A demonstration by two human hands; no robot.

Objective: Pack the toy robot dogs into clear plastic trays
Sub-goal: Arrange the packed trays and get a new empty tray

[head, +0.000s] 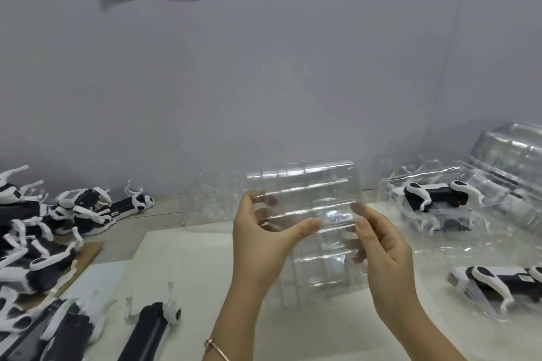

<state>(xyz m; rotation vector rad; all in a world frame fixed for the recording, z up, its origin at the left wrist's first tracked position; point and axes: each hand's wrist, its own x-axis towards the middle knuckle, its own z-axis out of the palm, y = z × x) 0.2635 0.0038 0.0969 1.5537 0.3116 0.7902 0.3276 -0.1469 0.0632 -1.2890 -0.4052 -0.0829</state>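
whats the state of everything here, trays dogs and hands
held tray: empty, lifted off the table, upright
left hand: grips the held tray's left edge
right hand: grips the held tray's right edge
loose dogs: unpacked, piled on the left
far right dog: lying in a clear tray
near right dog: lying in a clear tray
tray stack: empty, nested, far right
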